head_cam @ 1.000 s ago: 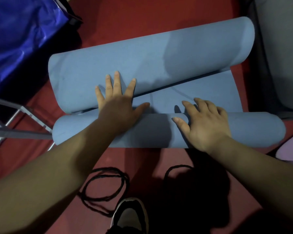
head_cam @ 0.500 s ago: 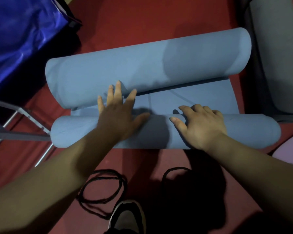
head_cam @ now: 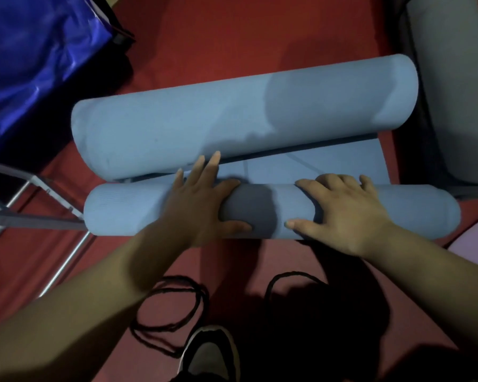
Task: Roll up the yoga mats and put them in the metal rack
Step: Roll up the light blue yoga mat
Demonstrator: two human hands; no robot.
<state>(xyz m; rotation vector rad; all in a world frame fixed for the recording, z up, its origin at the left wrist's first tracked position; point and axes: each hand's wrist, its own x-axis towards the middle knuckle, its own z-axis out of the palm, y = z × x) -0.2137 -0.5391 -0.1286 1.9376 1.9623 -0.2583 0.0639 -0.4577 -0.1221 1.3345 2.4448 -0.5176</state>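
A light blue yoga mat lies on the red floor, rolled from both ends. The thin near roll runs left to right under both hands. A thicker far curl lies just beyond it, with a narrow flat strip between them. My left hand presses on the near roll with straight fingers that reach the far curl, its thumb on the near side. My right hand grips the near roll, fingers curled over its far side and thumb in front.
Metal bars of a frame stand at the left, touching the near roll's end. A shiny blue bag fills the top left. A grey cushion lines the right. Black cord loops and my shoe lie below.
The flat strip between the two rolls has narrowed as they came closer together. Both thumbs have dropped to the near side of the thin roll, and my right fingers have curled over it.
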